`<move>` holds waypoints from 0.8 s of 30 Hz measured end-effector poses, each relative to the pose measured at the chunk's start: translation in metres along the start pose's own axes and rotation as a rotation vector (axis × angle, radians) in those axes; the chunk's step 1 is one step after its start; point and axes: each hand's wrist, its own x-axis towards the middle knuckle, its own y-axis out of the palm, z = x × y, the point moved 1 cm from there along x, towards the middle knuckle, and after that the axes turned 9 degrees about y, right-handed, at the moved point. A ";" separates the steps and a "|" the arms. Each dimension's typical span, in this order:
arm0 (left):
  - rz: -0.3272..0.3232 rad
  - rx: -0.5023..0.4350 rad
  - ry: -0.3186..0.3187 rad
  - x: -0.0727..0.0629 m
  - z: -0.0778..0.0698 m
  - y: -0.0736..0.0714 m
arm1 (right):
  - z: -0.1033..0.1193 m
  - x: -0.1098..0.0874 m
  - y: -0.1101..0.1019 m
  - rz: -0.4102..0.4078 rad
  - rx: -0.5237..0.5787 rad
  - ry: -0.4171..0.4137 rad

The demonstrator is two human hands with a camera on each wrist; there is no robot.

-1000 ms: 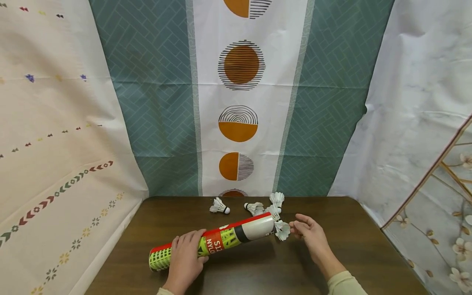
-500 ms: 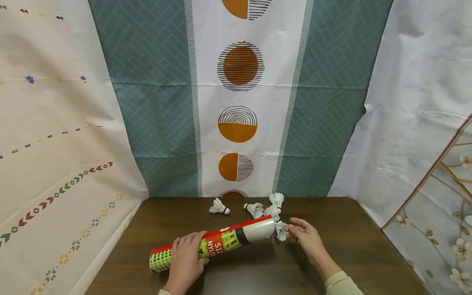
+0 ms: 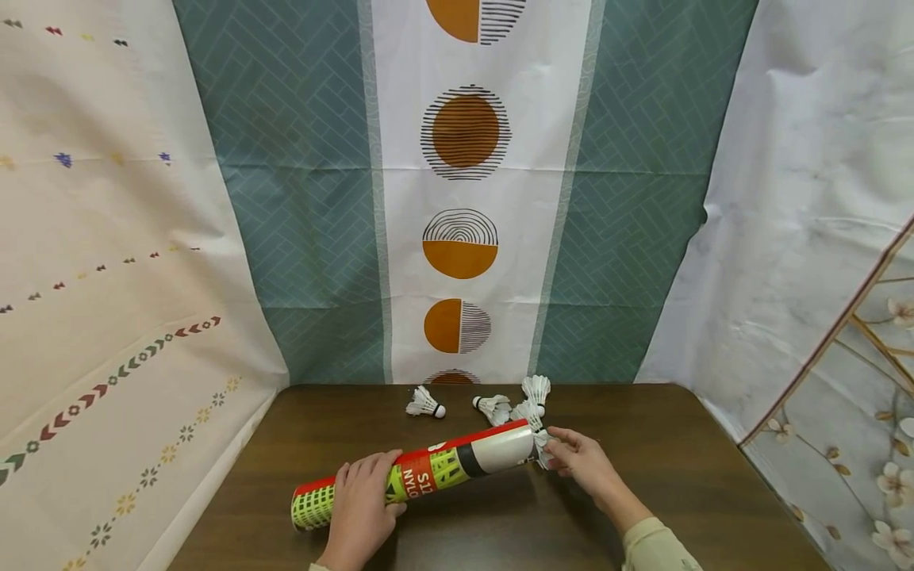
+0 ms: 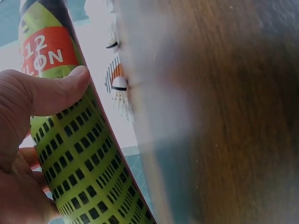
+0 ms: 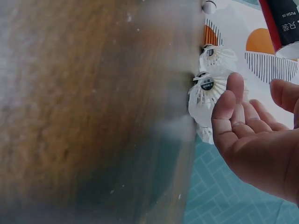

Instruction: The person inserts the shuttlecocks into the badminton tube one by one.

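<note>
My left hand (image 3: 360, 507) grips a shuttlecock tube (image 3: 435, 468), green, red, black and white, with its white end raised to the right. In the left wrist view the thumb (image 4: 60, 93) lies across the tube's green side. My right hand (image 3: 585, 468) is just beyond the tube's white end, its fingertips close to a white feathered shuttlecock (image 3: 542, 454); the head view does not show whether they touch. In the right wrist view the right hand (image 5: 259, 135) has bent, relaxed fingers with nothing between them and the thumb. The tube's end (image 5: 287, 49) appears above it.
Behind the tube lie more shuttlecocks: one on its own (image 3: 426, 402) at the left, another (image 3: 493, 408) nearer the middle, and a further one (image 3: 536, 390) at the table's back edge. The brown table (image 3: 457, 531) ends at patterned cloths (image 3: 307, 238).
My right hand has moved left toward the tube's white end and now covers part of the nearest shuttlecock. The left hand and the tube have stayed almost still.
</note>
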 end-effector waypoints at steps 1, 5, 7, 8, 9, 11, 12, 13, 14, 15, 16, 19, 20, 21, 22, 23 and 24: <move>0.000 -0.001 0.000 0.000 0.000 0.000 | 0.000 0.000 0.001 -0.003 -0.006 0.002; -0.004 -0.008 -0.003 -0.001 -0.001 0.002 | 0.001 0.001 0.001 -0.021 -0.032 -0.008; -0.008 -0.009 -0.008 -0.002 0.000 0.003 | 0.000 0.001 0.001 -0.037 -0.042 -0.017; -0.010 -0.009 -0.011 -0.002 0.000 0.003 | 0.001 0.001 0.002 -0.047 -0.047 -0.020; -0.010 -0.007 -0.014 -0.003 0.000 0.004 | 0.001 0.002 0.002 -0.055 -0.054 -0.023; -0.012 -0.002 -0.020 -0.003 0.000 0.004 | 0.002 0.003 0.003 -0.058 -0.070 -0.030; -0.012 0.000 -0.022 -0.003 0.000 0.004 | 0.002 0.003 0.004 -0.054 -0.078 -0.034; -0.011 0.000 -0.025 -0.003 0.000 0.004 | 0.003 0.004 0.005 -0.049 -0.086 -0.035; -0.008 0.000 -0.025 -0.003 0.000 0.005 | 0.004 0.005 0.006 -0.044 -0.093 -0.035; -0.005 -0.002 -0.025 -0.003 0.000 0.005 | 0.004 0.006 0.007 -0.038 -0.102 -0.037; -0.002 -0.005 -0.025 -0.003 -0.001 0.005 | 0.005 0.006 0.008 -0.036 -0.114 -0.040; 0.008 -0.012 -0.025 -0.003 -0.003 0.006 | 0.007 0.005 0.007 -0.094 -0.178 -0.045; 0.010 -0.011 -0.024 -0.003 -0.004 0.006 | 0.008 0.004 0.007 -0.128 -0.202 -0.052; 0.009 -0.009 -0.026 -0.003 -0.004 0.007 | 0.009 0.002 0.005 -0.163 -0.217 -0.056; 0.006 -0.006 -0.027 -0.003 -0.005 0.007 | 0.010 0.001 0.004 -0.206 -0.223 -0.060; 0.003 -0.001 -0.029 -0.003 -0.005 0.008 | 0.012 -0.001 0.002 -0.248 -0.220 -0.063; 0.000 0.003 -0.031 -0.003 -0.004 0.009 | 0.013 -0.002 0.000 -0.289 -0.207 -0.065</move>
